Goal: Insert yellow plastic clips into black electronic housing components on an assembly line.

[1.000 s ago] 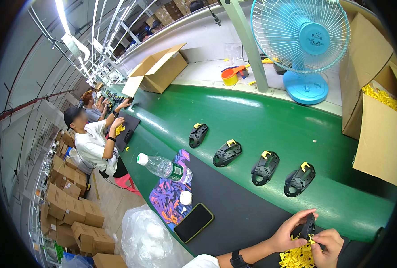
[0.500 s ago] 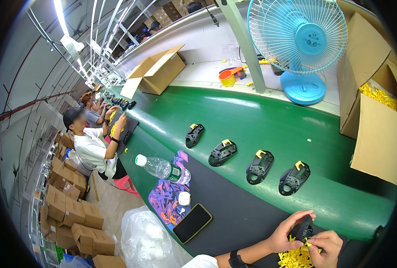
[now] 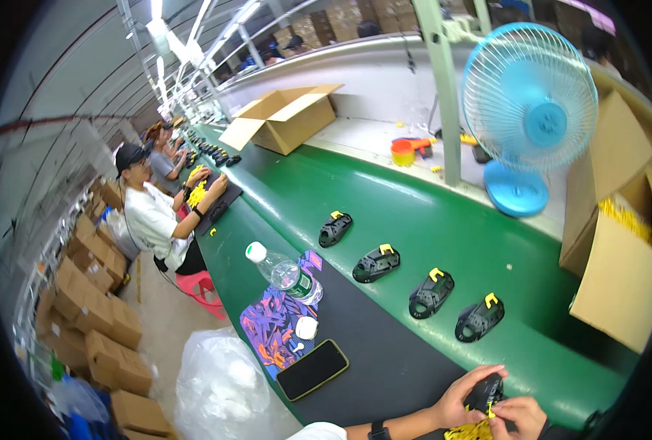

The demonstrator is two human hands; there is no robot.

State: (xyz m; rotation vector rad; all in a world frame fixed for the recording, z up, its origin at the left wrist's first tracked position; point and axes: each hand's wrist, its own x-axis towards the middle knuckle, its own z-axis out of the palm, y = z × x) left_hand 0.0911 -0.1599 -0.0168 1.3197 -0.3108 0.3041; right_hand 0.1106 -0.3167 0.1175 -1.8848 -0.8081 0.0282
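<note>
At the lower right, my left hand (image 3: pixel 454 402) is closed around a black plastic housing (image 3: pixel 484 394). My right hand (image 3: pixel 520 419) pinches a small yellow plastic clip (image 3: pixel 491 410) against the near side of that housing. Below both hands lies a pile of loose yellow clips (image 3: pixel 465 433), partly covered by them. Several similar black housings (image 3: pixel 431 295) lie in a slanting row on the green belt beyond my hands, each with a yellow clip standing up at its far end.
A dark mat (image 3: pixel 384 345) carries a phone (image 3: pixel 312 369), a white earphone case (image 3: pixel 307 328) and a water bottle (image 3: pixel 285 275). A blue fan (image 3: pixel 516 189) and an open carton (image 3: pixel 612 271) stand at the right. Another carton (image 3: pixel 285 125) sits farther back. A co-worker (image 3: pixel 153 209) sits at the left.
My view has tilted, shifting the whole scene. Both hands keep hold of the housing and clip, now lower in the picture. The co-worker's hands have come down toward their mat.
</note>
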